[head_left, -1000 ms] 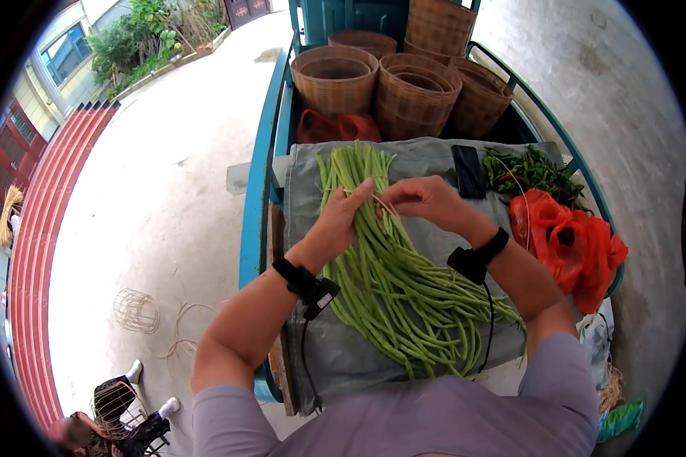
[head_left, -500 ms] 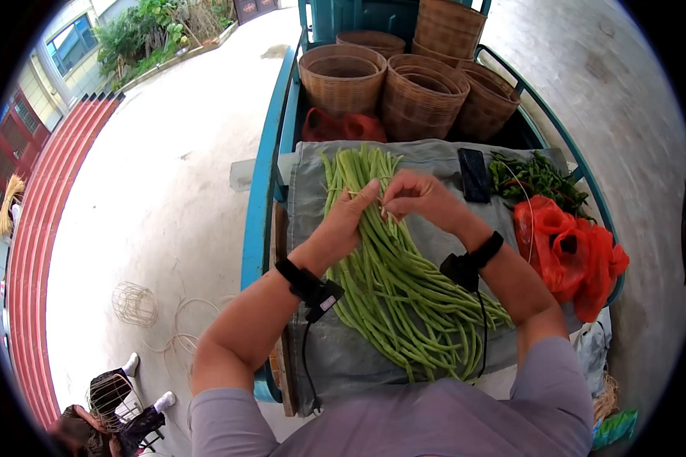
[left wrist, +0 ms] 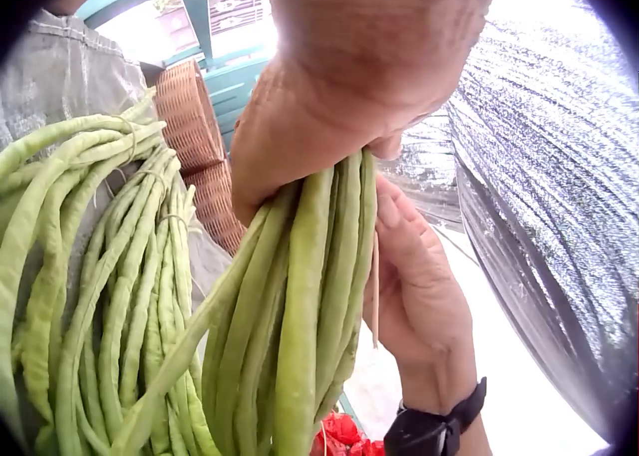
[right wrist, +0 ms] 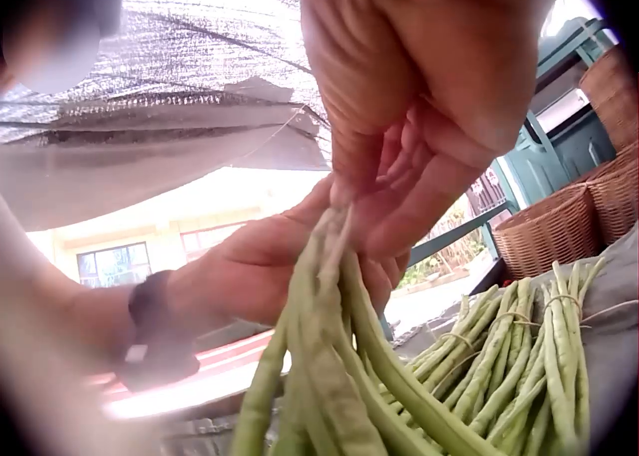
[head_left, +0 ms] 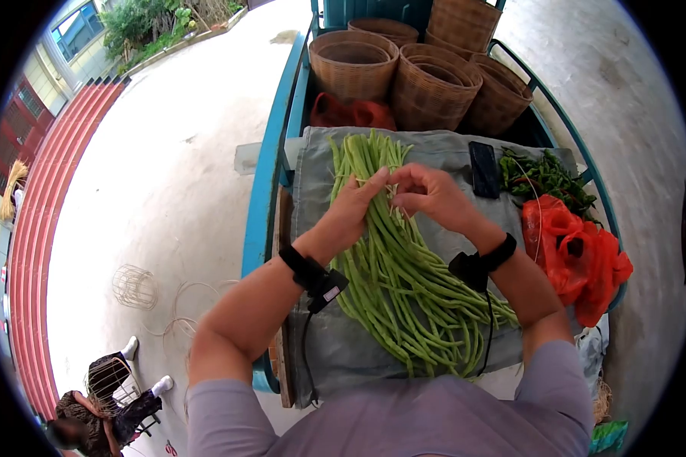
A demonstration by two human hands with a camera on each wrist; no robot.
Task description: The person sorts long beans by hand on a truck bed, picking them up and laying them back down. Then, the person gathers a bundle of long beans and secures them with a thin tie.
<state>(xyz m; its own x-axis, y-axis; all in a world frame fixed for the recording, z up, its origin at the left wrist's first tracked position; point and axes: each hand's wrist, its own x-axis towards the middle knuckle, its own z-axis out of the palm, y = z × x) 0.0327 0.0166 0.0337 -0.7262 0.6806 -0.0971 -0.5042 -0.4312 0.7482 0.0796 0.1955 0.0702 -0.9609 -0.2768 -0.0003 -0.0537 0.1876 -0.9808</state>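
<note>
Long green beans [head_left: 404, 282] lie across a grey cloth [head_left: 312, 221], their upper ends gathered. My left hand [head_left: 346, 215] grips a bundle of beans [left wrist: 310, 306] near the top, thumb across it. Beside it my right hand [head_left: 443, 199] pinches a thin pale strand [left wrist: 375, 291] against the bundle; in the right wrist view its thumb and fingertips meet at the strand. Other bean bundles [right wrist: 509, 351], bound with thin ties, lie next to the held one.
Wicker baskets [head_left: 354, 68] stand behind the cloth in a blue-railed cart. To the right lie a dark phone [head_left: 484, 169], green peppers [head_left: 545, 181] and a red plastic bag [head_left: 579, 255]. A seated person [head_left: 91, 415] is at the lower left.
The head view has shifted a little. My right hand has moved its fingers in close to the bundle with the strand, while my left hand keeps its grip.
</note>
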